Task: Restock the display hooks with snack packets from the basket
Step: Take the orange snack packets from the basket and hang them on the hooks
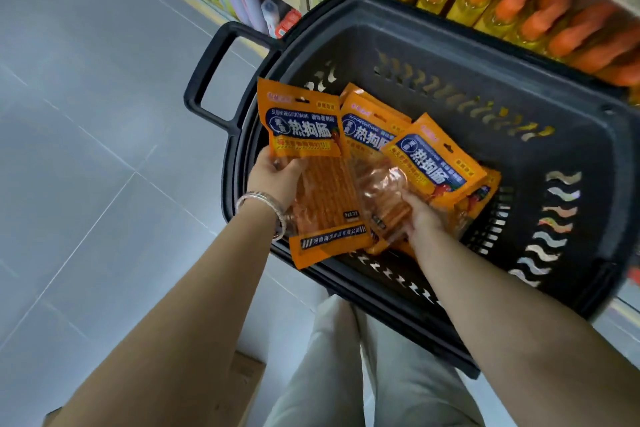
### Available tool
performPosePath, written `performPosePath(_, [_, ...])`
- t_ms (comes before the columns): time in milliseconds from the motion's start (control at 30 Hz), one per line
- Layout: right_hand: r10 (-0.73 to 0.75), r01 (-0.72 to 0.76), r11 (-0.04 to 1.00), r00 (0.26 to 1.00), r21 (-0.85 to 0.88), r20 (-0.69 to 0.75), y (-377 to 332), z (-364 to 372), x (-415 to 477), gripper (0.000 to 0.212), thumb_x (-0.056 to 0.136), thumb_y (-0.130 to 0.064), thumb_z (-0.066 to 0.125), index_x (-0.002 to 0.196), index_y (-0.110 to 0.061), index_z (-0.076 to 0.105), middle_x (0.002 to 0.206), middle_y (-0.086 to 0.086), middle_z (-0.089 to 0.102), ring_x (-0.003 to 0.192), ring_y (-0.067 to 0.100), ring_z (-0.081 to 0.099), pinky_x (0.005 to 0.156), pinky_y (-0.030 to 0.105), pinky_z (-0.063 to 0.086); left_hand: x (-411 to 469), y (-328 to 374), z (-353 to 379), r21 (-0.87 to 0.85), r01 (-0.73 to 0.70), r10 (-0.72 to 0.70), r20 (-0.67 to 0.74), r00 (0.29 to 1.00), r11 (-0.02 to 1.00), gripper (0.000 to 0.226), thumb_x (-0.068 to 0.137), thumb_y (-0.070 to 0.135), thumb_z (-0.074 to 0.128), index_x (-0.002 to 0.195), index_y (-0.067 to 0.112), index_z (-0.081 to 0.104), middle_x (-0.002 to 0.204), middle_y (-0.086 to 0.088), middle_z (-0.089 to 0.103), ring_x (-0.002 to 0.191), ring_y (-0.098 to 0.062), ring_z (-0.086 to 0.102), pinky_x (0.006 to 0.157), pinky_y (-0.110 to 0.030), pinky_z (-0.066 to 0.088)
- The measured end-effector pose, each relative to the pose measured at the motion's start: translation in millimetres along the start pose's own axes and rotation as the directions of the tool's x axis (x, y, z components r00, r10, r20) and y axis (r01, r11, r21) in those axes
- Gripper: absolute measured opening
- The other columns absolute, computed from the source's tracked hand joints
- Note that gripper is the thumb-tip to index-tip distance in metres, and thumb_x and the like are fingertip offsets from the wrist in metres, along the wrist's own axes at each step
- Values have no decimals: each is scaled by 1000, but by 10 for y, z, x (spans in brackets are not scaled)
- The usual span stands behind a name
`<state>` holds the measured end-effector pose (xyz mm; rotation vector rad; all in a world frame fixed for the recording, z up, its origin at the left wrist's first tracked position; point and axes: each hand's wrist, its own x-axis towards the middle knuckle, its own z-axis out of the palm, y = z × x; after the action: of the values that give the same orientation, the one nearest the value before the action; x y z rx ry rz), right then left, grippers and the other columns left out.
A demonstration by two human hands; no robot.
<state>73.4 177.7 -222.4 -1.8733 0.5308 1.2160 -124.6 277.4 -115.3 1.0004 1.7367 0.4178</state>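
A packet [304, 135] is held in the curled left hand [275, 180]; a second packet [434, 163], in the basket [450, 45], is gripped by the right hand [424, 217].

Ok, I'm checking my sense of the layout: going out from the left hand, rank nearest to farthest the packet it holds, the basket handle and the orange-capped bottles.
1. Packet, gripped in the left hand itself.
2. Basket handle, just up and left of the hand.
3. Orange-capped bottles, far off at upper right.
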Motion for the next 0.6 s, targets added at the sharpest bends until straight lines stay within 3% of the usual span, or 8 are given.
performPosePath(67, [-49,49,997,999,62,-2,-94,-194,-205,46,76,-8,75,118,-15,58,113,5,66,81,13,63,59,25,50,-123,60,64,-86,30,-29,12,1000,996,12,84,23,64,84,32,56,77,6,66,71,-20,65,65,-38,57])
performPosePath(100, [-70,69,994,998,84,6,-159,-299,-314,42,75,-6,74,114,-15,61,106,3,67,76,11,61,55,23,47,-204,101,98,-102,30,-28,25,999,994,11,84,22,63,85,31,58,75,7,65,70,-19,64,65,-37,57])
performPosePath(200, [-177,175,978,984,114,14,-396,-666,-623,36,75,-10,75,109,-13,65,97,5,68,70,17,60,51,23,44,-518,252,197,-150,43,-37,42,998,988,9,86,25,58,85,34,57,74,5,62,67,-19,61,63,-37,55])
performPosePath(267, [-330,331,942,944,51,-19,-566,-909,-841,25,82,-25,72,103,-19,63,99,4,64,77,17,59,61,27,49,-755,402,249,-187,25,-15,54,998,982,9,88,26,54,90,35,56,89,-3,65,78,-28,64,74,-45,57])
performPosePath(367, [-649,623,748,759,-229,-54,-760,-1371,-1187,34,94,-42,53,114,-16,63,99,-1,59,94,15,53,79,25,37,-1127,660,333,-107,-69,77,78,994,992,43,92,47,49,130,28,48,117,-4,60,106,-31,59,91,-49,49])
performPosePath(433, [-794,763,572,607,-301,29,-857,-1763,-1408,40,98,-38,43,124,-12,59,108,-2,59,102,10,49,84,19,34,-1410,842,416,-69,-209,214,82,973,975,41,91,57,41,114,26,55,105,-5,63,93,-26,61,88,-43,48])
performPosePath(500, [-857,825,453,507,-337,91,-948,-2177,-1620,42,98,-37,39,125,-10,56,111,-2,58,105,11,50,89,22,34,-1747,1037,543,-80,-320,327,115,938,944,33,92,56,41,90,27,57,90,-7,64,81,-22,60,80,-36,47])
performPosePath(600, [-924,876,336,378,-346,62,-1040,-2865,-1873,34,99,-25,43,122,-5,57,103,0,59,101,13,52,85,20,35,-2293,1262,856,-199,-441,476,195,857,875,16,93,44,51,84,35,61,93,6,67,99,-19,60,88,-26,45])
